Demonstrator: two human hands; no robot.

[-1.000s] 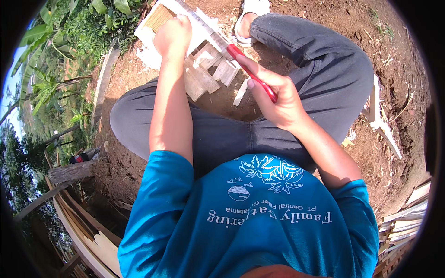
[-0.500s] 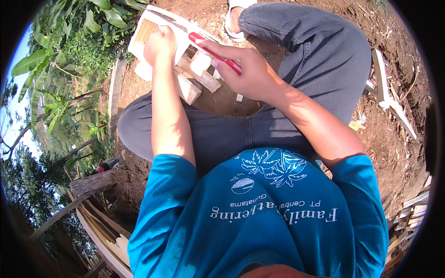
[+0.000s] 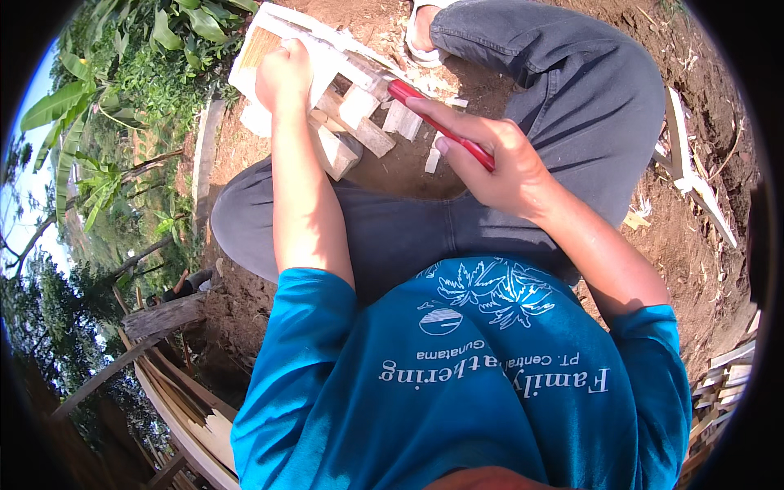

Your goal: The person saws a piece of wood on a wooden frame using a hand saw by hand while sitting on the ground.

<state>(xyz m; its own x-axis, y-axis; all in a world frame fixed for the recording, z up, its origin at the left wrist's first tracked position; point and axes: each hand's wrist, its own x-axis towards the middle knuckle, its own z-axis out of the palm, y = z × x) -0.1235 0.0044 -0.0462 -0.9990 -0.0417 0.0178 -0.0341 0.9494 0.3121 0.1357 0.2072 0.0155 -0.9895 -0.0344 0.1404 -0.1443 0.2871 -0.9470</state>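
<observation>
My left hand (image 3: 283, 77) is closed on a pale, box-like wooden piece (image 3: 327, 34) at the upper left, with the thumb uppermost. Bright sunlight washes out much of its surface, and the fingertips are hidden. In my right hand (image 3: 508, 167) is a red-handled tool (image 3: 441, 128), the fingers wrapped round its rear part. The handle slants up and left toward the wooden piece. A greyish part shows beyond its far end, too unclear to name. Under and beside the piece lie stacked wood blocks (image 3: 359, 126), close to my left forearm.
My bent legs in grey trousers (image 3: 580, 106) surround the work spot. Wood chips (image 3: 433, 82) litter the brown soil. Split timber (image 3: 686, 155) lies at the right, and a wood pile (image 3: 727, 384) at the lower right. Long boards (image 3: 184, 416) and plants (image 3: 106, 122) are at the left.
My right hand has drawn the red-handled tool right and toward me, away from the wooden piece. More blocks and chips show between them. The left hand keeps its hold.
</observation>
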